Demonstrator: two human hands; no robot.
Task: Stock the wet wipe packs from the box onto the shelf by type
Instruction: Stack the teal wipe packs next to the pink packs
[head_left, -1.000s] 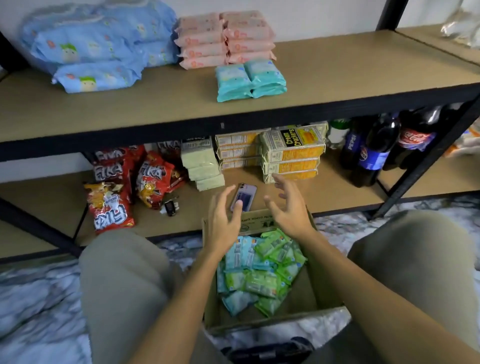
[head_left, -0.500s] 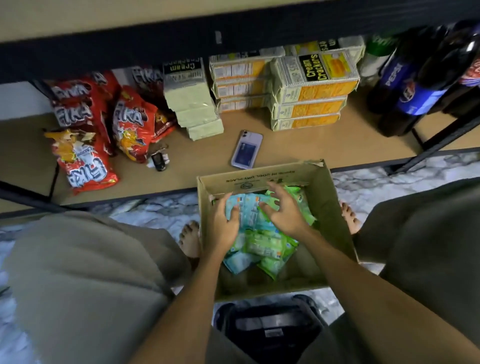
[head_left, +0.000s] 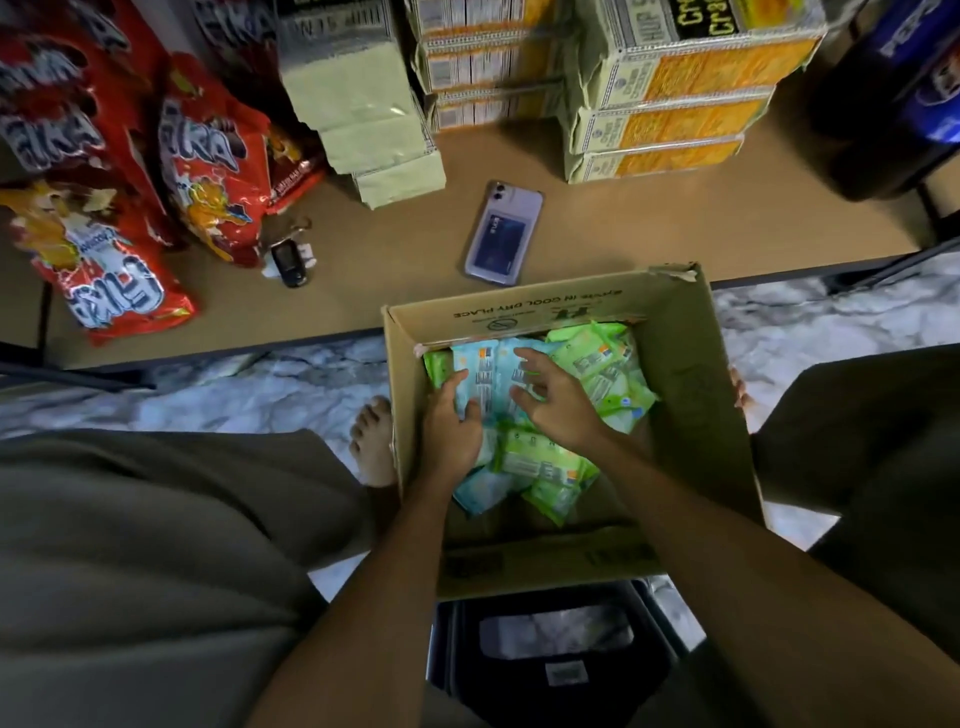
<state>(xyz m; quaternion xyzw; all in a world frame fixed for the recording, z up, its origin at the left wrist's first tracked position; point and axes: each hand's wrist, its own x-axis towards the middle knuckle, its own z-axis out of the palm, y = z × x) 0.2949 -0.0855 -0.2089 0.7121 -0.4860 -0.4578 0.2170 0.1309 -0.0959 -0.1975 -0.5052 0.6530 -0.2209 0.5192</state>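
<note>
An open cardboard box (head_left: 691, 374) stands on the floor between my knees, against the low shelf (head_left: 649, 223). Inside lie teal wet wipe packs (head_left: 493, 374) and several green wet wipe packs (head_left: 602, 364) in a loose heap. Both my hands are down in the box. My left hand (head_left: 449, 421) grips the left edge of the top teal pack, thumb on its face. My right hand (head_left: 553, 402) rests on the same pack with its fingers spread and slightly bent, beside the green packs. The upper shelf is out of view.
On the low shelf lie a phone (head_left: 504, 234) and a key fob (head_left: 292, 262) just behind the box. Red snack bags (head_left: 208, 156), cracker boxes (head_left: 675, 104) and dark soda bottles (head_left: 909, 93) stand further back. A black stool (head_left: 556, 649) is under me; my foot (head_left: 371, 436) is left of the box.
My view has tipped down from the upper shelf to the box. Both hands came down from above the box into it and settled on the top teal pack.
</note>
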